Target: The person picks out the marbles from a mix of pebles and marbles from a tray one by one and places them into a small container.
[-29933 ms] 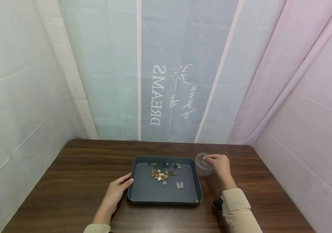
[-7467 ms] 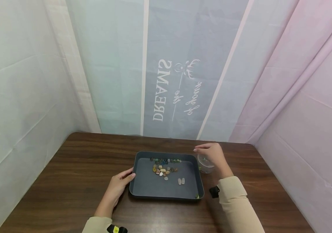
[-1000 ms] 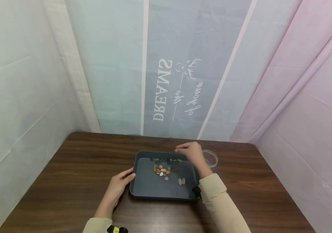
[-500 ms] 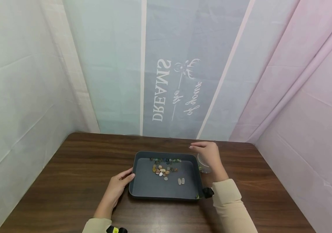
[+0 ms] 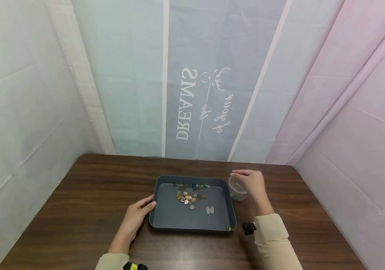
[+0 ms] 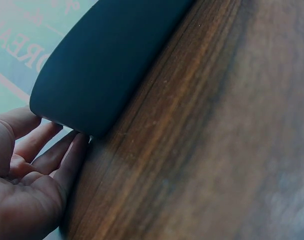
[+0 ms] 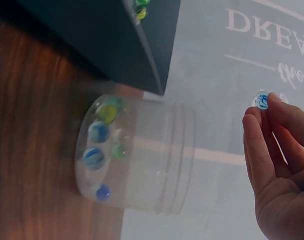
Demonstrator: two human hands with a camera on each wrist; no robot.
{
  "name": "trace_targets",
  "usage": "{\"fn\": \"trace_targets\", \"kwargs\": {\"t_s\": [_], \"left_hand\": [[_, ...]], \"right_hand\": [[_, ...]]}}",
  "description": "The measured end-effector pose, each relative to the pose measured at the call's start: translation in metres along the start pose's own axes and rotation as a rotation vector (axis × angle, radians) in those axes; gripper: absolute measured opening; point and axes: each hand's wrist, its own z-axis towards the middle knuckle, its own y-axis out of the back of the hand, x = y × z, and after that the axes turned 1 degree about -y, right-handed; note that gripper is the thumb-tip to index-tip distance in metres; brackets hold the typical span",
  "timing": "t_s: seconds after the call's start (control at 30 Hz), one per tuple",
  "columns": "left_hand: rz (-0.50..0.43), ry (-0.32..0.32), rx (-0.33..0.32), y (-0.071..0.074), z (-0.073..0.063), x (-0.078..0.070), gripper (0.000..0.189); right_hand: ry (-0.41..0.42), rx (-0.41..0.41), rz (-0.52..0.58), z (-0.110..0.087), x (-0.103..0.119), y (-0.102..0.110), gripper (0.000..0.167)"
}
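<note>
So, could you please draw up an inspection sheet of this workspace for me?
Surface: brown wood-grain table.
Job's things: dark tray holding pebbles and green and blue glassy pieces; clear tub beside it with marbles inside.
Clutter: nothing seen.
Grippers: left hand holds the tray's left side; right hand is above the tub, fingers pinching a blue-patterned marble.
Cables: nothing seen.
Surroundings: back hanging lettered DREAMS, pale side hangings.
</note>
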Motion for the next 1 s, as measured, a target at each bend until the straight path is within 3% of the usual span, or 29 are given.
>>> {"fn": "trace_targets", "kwargs": {"t_s": [0.47, 1.0], "left_hand": [[-0.011, -0.029, -0.001, -0.002, 0.005, 0.010, 0.051], [-0.001, -0.028, 0.007, -0.001, 0.005, 0.008, 0.053]], "right_hand": [[-0.030, -0.030, 0.028, 0.003, -0.029, 0.005, 0.036], [-0.046, -0.041, 0.001, 0.008, -0.037, 0.005, 0.036]]}}
